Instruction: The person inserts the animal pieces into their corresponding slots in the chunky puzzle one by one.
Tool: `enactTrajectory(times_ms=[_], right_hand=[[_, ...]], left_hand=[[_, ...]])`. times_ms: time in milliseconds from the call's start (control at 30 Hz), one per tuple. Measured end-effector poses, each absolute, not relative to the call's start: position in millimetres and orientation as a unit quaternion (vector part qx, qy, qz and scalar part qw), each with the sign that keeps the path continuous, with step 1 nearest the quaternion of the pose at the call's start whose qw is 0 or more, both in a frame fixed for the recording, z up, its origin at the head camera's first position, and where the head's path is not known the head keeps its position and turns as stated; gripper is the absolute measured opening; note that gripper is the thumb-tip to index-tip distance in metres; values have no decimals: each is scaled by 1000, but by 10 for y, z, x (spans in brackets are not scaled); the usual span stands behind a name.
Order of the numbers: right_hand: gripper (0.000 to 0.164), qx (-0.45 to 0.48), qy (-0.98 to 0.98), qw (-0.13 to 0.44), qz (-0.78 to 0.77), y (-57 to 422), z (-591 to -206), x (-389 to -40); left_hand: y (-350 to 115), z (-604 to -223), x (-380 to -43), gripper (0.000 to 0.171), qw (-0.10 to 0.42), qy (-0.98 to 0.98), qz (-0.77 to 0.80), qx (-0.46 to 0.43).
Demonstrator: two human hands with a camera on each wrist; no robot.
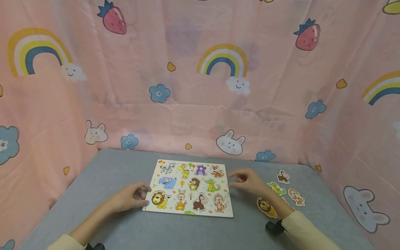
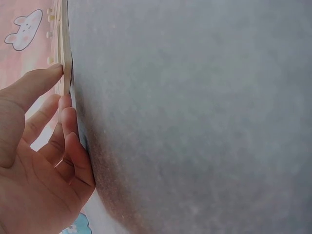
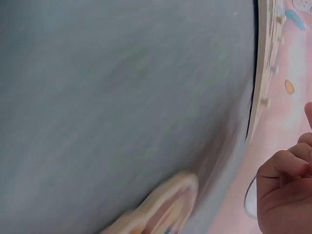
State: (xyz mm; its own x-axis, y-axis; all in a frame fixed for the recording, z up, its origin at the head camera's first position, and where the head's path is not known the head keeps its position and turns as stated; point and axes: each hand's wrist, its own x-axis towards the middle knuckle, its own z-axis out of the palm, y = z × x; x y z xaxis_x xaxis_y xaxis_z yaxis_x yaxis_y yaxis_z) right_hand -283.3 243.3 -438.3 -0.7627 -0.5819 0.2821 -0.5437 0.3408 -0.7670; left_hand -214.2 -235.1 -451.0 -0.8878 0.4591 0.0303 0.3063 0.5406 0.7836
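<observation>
Pale wood shows along the sides of the animal puzzle board (image 1: 203,190), which lies mid-counter (image 1: 125,163), toward the far edge. We judge it partly filled: knobs (image 2: 50,61) stand up from it, yet a lion (image 1: 265,208), a crocodile (image 1: 276,188), a monkey (image 1: 297,198) and a brown animal piece (image 1: 283,177) lie loose toward the counter's right edge, left to fit. Our left hand (image 1: 129,198) pinches the board's left edge; our right hand (image 1: 248,182), fingers loosely parted beside its right edge, grasps nothing.
</observation>
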Motion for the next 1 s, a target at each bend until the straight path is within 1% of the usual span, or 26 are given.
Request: enactTrajectory(times_ms=[300,533,767,1000], right_hand=[[26,-303,828,16,-471,2789,-4389,-2713],[24,-305,827,-3,-472,3057,-4415,-2669],[29,-238,856,-25,-458,3339,-4346,-2595],[27,-230,858,-37,-458,3603,-4371,-2531]], left_hand=[[-2369,-4519,-2164,36,91,873,424,221],[-2359,-4519,-2167,37,93,879,415,215],[-2356,-4527,-2167,36,92,880,414,212],[-2355,-4530,-2168,37,93,880,417,209]])
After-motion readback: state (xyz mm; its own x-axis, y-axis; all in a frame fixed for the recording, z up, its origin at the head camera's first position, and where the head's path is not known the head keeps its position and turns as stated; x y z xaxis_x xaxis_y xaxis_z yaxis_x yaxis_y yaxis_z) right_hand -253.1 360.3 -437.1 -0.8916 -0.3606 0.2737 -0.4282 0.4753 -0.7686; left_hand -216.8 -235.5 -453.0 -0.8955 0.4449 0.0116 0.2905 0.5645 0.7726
